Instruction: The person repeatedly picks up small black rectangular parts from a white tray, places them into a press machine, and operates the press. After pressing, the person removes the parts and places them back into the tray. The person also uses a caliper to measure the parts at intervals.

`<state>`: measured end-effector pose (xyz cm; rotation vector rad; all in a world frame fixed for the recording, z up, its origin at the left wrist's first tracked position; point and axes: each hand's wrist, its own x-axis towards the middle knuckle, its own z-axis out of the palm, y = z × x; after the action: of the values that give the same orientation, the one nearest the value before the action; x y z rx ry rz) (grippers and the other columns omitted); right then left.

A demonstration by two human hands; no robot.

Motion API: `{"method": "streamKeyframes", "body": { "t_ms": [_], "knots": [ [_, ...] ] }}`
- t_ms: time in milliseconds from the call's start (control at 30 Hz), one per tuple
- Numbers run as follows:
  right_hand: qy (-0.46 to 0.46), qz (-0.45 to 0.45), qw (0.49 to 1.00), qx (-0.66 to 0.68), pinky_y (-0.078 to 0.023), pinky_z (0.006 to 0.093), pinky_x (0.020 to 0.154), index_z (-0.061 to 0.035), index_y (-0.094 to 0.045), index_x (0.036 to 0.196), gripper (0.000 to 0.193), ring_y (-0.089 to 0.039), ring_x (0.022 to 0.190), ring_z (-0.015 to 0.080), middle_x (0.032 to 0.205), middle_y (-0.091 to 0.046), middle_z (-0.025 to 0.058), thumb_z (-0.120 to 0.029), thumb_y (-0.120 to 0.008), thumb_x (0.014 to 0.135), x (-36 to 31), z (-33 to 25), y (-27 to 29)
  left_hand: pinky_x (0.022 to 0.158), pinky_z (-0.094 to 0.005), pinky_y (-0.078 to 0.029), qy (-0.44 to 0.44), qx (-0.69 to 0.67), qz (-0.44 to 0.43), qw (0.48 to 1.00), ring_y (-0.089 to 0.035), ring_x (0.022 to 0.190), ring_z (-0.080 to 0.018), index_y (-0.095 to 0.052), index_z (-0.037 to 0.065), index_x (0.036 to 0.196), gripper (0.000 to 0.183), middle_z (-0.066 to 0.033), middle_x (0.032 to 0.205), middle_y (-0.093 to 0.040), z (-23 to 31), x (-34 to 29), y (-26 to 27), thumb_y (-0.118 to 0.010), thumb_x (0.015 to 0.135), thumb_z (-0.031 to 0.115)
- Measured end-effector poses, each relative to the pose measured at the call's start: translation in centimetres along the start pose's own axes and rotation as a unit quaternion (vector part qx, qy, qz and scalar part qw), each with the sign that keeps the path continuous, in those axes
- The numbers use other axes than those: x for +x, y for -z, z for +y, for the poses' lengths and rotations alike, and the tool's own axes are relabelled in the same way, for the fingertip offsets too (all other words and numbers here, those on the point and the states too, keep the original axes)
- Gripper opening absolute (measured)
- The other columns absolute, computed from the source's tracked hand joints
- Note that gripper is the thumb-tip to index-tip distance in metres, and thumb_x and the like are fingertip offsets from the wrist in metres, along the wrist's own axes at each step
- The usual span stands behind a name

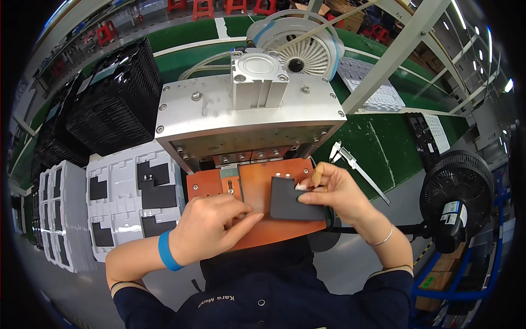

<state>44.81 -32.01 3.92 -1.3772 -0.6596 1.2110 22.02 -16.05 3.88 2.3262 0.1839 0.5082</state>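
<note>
A flat dark-grey rectangular plate (287,200) is pinched at its right side by my right hand (339,192), thumb on top. Tan and white coverings show at this hand's fingertips. The plate is above the orange base (255,233) of a metal press (213,98); whether it touches the base I cannot tell. My left hand (205,227) is over the base's left front part, left of the plate. Its fingers are curled in toward the thumb, and anything between them is too small or hidden to name.
White moulded trays (123,192) with dark plates stand at left, below stacked black trays (118,104). A caliper (359,170) lies on the green bench (372,137) right of the press. A black fan (457,197) stands at right, a white fan (296,41) behind.
</note>
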Motion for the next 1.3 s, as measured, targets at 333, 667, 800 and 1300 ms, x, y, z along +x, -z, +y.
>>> {"method": "streamKeyframes", "body": {
  "t_ms": [333,667,800,1300],
  "knots": [
    [0.139,-0.062,0.986,-0.068,-0.059,0.0319,0.081,-0.0022,-0.049,0.112,0.038,-0.067,0.104,0.0244,0.116,-0.060,0.0151,0.008,-0.071,0.082,-1.7,0.4,-4.3,0.054,-0.0203,-0.048,0.259,-0.359,-0.036,0.896,-0.066,0.065,-0.0066,-0.068,-0.004,0.089,0.025,-0.0029,0.072,-0.066,0.0,-4.3,2.2,-0.067,0.094,0.020],
    [0.423,-0.213,0.722,-0.504,-0.053,0.0390,0.073,-0.0039,-0.063,0.094,0.017,-0.062,0.091,0.0291,0.090,-0.059,0.0100,-0.019,-0.067,0.087,8.0,0.1,-17.6,0.047,-0.0172,-0.036,0.453,-0.071,0.273,0.846,-0.049,0.052,-0.0020,-0.064,0.007,0.076,0.027,0.0049,0.061,-0.056,-15.3,-16.3,15.4,-0.068,0.092,0.029],
    [0.258,-0.222,0.602,-0.722,-0.056,0.0376,0.079,0.0026,-0.066,0.100,0.055,-0.062,0.100,0.0286,0.098,-0.066,0.0129,-0.044,-0.080,0.074,14.3,3.2,-23.8,0.049,-0.0280,-0.041,0.433,0.216,0.270,0.833,-0.052,0.051,-0.0135,-0.064,0.003,0.077,0.028,-0.0017,0.060,-0.057,-15.7,-15.5,13.0,-0.077,0.084,0.027],
    [0.340,-0.233,0.753,-0.513,-0.054,0.0433,0.071,-0.0030,-0.065,0.092,0.016,-0.066,0.078,0.0357,0.084,-0.068,0.0156,-0.012,-0.072,0.081,11.8,1.0,-21.3,0.114,-0.0490,-0.027,0.281,0.286,0.049,0.915,-0.031,0.141,-0.0423,-0.053,0.013,0.139,0.059,-0.0210,0.153,-0.034,-13.5,-16.8,10.3,-0.065,0.090,0.041]
  ]
}}
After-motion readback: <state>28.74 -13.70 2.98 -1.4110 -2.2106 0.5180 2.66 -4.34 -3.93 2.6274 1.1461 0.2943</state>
